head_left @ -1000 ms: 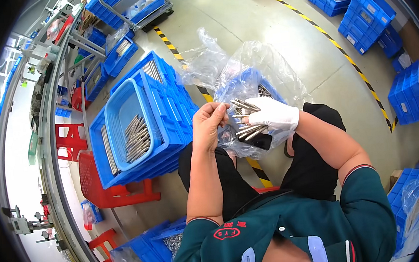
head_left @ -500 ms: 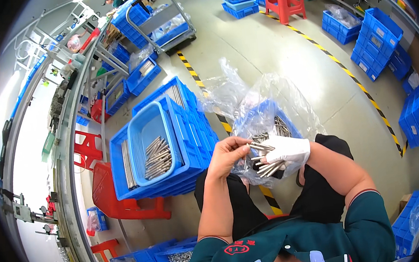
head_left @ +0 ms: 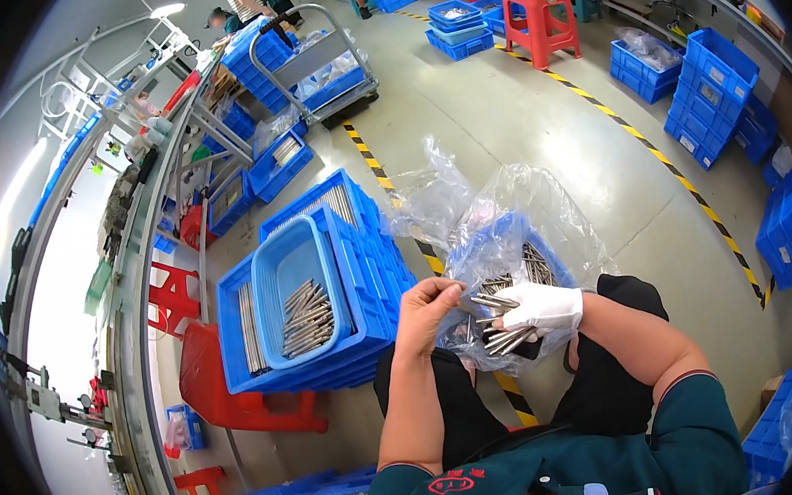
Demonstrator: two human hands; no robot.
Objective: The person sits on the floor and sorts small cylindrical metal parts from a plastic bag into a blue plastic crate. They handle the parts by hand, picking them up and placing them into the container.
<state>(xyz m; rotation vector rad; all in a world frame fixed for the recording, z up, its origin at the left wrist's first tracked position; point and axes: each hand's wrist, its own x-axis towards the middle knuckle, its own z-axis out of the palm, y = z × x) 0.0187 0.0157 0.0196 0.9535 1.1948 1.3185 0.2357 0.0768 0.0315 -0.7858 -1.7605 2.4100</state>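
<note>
- Gloved right hand (head_left: 542,309) clenches a bundle of metal rods (head_left: 501,337) above the clear plastic bag (head_left: 515,219)
- Bare left hand (head_left: 427,306), just left of the bundle, pinches one rod (head_left: 486,300)

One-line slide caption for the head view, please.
Seated person's gloved right hand holds a bundle of metal rods; bare left hand pinches one, above a plastic-lined blue crate.

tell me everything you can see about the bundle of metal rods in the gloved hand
The bundle of thin, silvery metal rods looks smooth and shiny, all rods alike. It lies roughly level, fanned out leftward from the white-gloved right hand that grips it. The bare left hand pinches at the rod tips. It sits over the person's lap, against the crinkled clear plastic bag.
</note>
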